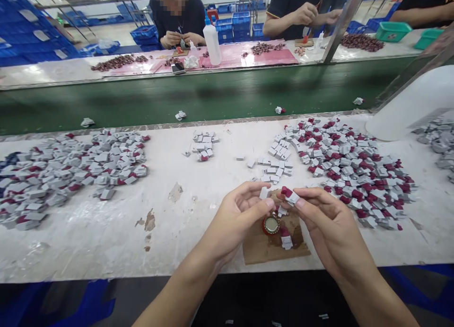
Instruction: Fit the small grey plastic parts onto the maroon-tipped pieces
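My left hand (244, 211) pinches a small light-grey plastic piece (264, 192) between thumb and fingers. Close to its right, my right hand (324, 218) grips a grey-and-maroon plastic part (290, 195) by its grey end. The two pieces are held apart, above a brown cardboard sheet (257, 251). On that sheet sit a metal bottle cap (271, 225) and another grey-and-maroon part (286, 241). A further grey piece (282, 211) shows between the hands, partly hidden. Loose grey blocks (276, 168) lie just beyond my fingers.
A large heap of grey-and-maroon parts (354, 171) spreads at right, another heap (81, 171) at left. A white container (414, 102) stands far right. Behind the table runs a green conveyor belt (142, 102) carrying a few parts. Co-workers sit across it, near a white bottle (213, 45).
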Demonstrator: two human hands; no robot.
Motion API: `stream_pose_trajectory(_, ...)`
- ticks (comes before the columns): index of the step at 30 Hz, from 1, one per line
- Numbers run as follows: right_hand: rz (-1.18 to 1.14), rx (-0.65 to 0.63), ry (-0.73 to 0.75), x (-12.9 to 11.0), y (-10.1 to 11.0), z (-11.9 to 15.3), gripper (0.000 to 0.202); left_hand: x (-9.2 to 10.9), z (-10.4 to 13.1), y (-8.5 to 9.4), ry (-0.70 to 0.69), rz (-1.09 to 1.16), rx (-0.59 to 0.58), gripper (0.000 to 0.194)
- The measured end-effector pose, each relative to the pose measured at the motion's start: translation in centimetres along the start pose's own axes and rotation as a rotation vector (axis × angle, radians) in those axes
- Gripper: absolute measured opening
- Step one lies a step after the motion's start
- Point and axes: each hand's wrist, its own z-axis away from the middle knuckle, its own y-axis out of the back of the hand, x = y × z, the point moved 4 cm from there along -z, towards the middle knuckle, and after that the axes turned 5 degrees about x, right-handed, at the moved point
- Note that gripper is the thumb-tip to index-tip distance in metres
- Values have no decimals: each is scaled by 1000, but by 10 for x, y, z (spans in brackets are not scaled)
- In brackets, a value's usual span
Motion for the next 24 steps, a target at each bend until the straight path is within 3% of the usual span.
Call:
stream_pose_trajectory(6,-81,-26,16,-2,0,0,18,4,-5,-10,-89,18,-36,26)
stream_pose_trajectory(15,-58,-79,74,-1,0,-3,12,-1,-6,-11,-35,0,-83,29)
stream_pose_trajectory(21,81,-71,81,-2,2,-6,15,2,-6,-14,-88,-54,-131,23)
stream_pose_trajectory(24,135,-141,90,-11,-2,-8,14,9,-3,-14,-141,-125,-138,16)
